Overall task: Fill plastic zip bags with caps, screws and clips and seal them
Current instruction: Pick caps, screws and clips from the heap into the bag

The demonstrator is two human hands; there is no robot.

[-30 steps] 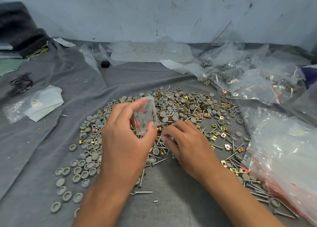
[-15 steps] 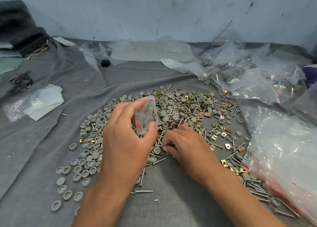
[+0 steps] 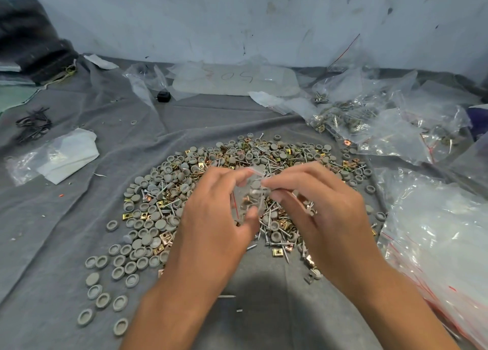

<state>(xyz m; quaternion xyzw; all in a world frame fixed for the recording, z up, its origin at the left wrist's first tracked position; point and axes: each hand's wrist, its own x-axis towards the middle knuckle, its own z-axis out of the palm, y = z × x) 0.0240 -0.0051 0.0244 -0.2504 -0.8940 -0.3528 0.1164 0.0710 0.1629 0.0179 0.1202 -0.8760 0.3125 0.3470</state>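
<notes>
A small clear zip bag (image 3: 249,195) with a red seal line is held above the pile by my left hand (image 3: 219,215), thumb and fingers pinching its sides. My right hand (image 3: 319,207) is raised to the bag's mouth, its fingertips pinching a silver screw (image 3: 260,191) at the opening. Below them a wide heap of grey round caps (image 3: 148,233), silver screws (image 3: 274,162) and gold square clips (image 3: 163,242) spreads over the grey cloth (image 3: 66,233).
Filled clear bags (image 3: 369,127) lie at the back right. A stack of empty zip bags (image 3: 438,244) sits at the right edge. A bag with white paper (image 3: 58,156) and black ties (image 3: 33,123) lie left. A large plastic sheet (image 3: 235,81) lies against the wall.
My right hand has lifted off the pile with a screw and come up to the bag's mouth. My left hand has kept holding the bag.
</notes>
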